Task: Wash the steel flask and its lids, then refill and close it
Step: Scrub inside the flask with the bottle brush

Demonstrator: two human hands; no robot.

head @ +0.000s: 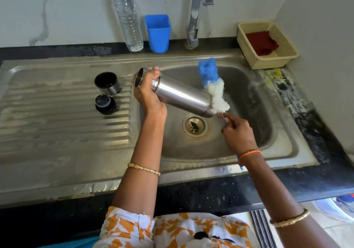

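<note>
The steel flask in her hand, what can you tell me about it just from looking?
The steel flask is a plain cylinder of shiny, brushed-looking metal, lidless, its open mouth turned up and left. It lies tilted over the sink basin, base lower right. The left hand grips it near the neck. A blue and white foamy bottle brush, held by the right hand, rubs against its base end. Dark lettering near the base is unreadable.

We see the cylindrical, polished steel flask [180, 94] at the centre of the frame, open and tilted, mouth toward the upper left, base lower right. Left of centre, its steel cup lid with black lining [107, 83] stands mouth-up, and just below it sits the round black stopper lid [105, 104].
</note>
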